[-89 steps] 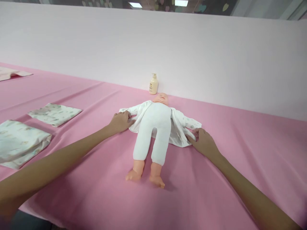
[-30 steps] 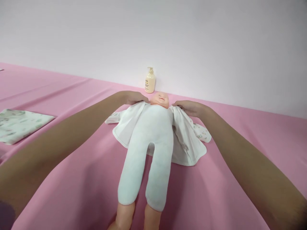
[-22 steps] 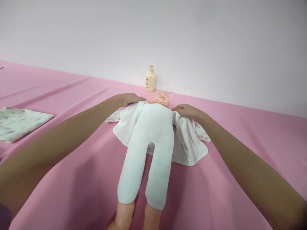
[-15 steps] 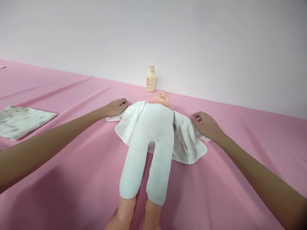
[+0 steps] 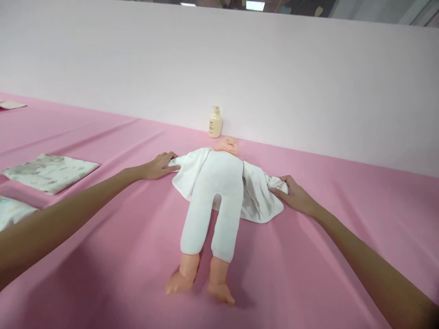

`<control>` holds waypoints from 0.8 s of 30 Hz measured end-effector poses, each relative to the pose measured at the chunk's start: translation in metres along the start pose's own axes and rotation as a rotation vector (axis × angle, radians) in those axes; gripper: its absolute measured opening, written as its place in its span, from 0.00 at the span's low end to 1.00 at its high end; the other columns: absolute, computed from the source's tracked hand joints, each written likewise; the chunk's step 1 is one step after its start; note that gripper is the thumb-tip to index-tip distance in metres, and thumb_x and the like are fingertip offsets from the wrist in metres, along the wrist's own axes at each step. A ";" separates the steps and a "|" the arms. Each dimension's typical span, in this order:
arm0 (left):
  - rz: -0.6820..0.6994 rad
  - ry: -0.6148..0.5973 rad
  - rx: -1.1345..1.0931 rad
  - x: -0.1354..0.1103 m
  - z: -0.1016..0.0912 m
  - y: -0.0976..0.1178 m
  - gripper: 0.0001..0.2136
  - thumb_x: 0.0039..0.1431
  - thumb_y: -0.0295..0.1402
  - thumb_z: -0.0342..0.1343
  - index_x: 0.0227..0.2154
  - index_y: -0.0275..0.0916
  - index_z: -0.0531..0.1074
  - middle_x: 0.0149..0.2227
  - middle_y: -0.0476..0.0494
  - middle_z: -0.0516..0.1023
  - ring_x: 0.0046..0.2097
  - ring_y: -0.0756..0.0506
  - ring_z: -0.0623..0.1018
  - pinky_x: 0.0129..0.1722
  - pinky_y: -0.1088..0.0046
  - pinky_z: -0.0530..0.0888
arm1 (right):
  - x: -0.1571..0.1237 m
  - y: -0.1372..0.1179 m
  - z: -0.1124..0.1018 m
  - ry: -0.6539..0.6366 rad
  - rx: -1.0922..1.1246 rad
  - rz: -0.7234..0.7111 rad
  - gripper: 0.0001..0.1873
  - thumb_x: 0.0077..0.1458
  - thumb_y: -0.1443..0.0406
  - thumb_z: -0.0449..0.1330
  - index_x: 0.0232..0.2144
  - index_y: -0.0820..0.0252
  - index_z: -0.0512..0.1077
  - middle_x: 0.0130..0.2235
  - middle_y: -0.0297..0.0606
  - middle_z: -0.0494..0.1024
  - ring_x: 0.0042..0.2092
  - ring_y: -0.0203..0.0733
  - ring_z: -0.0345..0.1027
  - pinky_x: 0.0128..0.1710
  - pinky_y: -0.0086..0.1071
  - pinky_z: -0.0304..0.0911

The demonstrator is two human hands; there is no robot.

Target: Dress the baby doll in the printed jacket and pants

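A baby doll (image 5: 219, 180) with a white cloth body lies on its back, head away from me and bare feet toward me. A white baby shirt (image 5: 260, 198) is spread open behind its torso, arms covered by the sleeves. My left hand (image 5: 158, 166) pinches the patterned cuff of the sleeve on the left between thumb and fingers. On the other side, my right hand (image 5: 295, 195) grips the matching cuff, with the thumb toward me. The doll's hands do not show.
A cream pump bottle (image 5: 215, 124) stands beyond the doll's head, close to a white wall (image 5: 308, 87). Folded leaf-print cloth (image 5: 55, 172) lies at left, with another cloth (image 5: 13, 211) nearer and a pale item (image 5: 12, 105) farther back. Pink sheet (image 5: 120, 256) covers the surface.
Both hands have closed on the sleeve cuffs, where the fingers rested over them before. The view has tilted up and drawn back, bringing the doll's feet and the wall's top edge into sight.
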State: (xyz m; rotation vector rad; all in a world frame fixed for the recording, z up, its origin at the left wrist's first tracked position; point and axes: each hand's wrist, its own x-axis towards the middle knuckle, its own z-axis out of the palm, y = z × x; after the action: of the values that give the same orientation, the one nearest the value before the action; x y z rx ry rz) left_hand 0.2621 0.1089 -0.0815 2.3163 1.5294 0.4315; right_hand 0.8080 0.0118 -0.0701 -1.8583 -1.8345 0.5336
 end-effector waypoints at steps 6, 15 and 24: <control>-0.042 -0.024 0.011 0.003 -0.022 0.016 0.35 0.64 0.68 0.51 0.61 0.45 0.65 0.44 0.38 0.84 0.39 0.34 0.83 0.37 0.64 0.72 | 0.012 0.017 -0.032 -0.069 0.082 0.090 0.35 0.61 0.38 0.65 0.60 0.50 0.68 0.58 0.45 0.81 0.52 0.55 0.78 0.49 0.41 0.73; 0.025 -0.005 0.279 0.000 -0.022 -0.024 0.24 0.67 0.58 0.48 0.43 0.43 0.74 0.43 0.33 0.82 0.45 0.31 0.81 0.45 0.61 0.71 | 0.008 0.027 -0.032 -0.130 0.015 0.135 0.39 0.57 0.35 0.66 0.58 0.52 0.74 0.51 0.45 0.83 0.44 0.52 0.76 0.41 0.41 0.71; -0.225 0.221 0.482 -0.090 -0.051 -0.064 0.19 0.73 0.49 0.47 0.46 0.39 0.73 0.54 0.34 0.80 0.55 0.31 0.76 0.58 0.52 0.70 | -0.051 0.019 -0.029 0.306 -0.173 -0.009 0.28 0.59 0.44 0.59 0.53 0.54 0.73 0.57 0.57 0.78 0.56 0.71 0.74 0.52 0.59 0.71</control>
State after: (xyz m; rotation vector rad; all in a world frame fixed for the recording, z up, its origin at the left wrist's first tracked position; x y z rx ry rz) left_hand 0.1538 0.0550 -0.0697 2.4545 2.1774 0.2900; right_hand 0.8387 -0.0404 -0.0605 -1.9177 -1.7254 0.0794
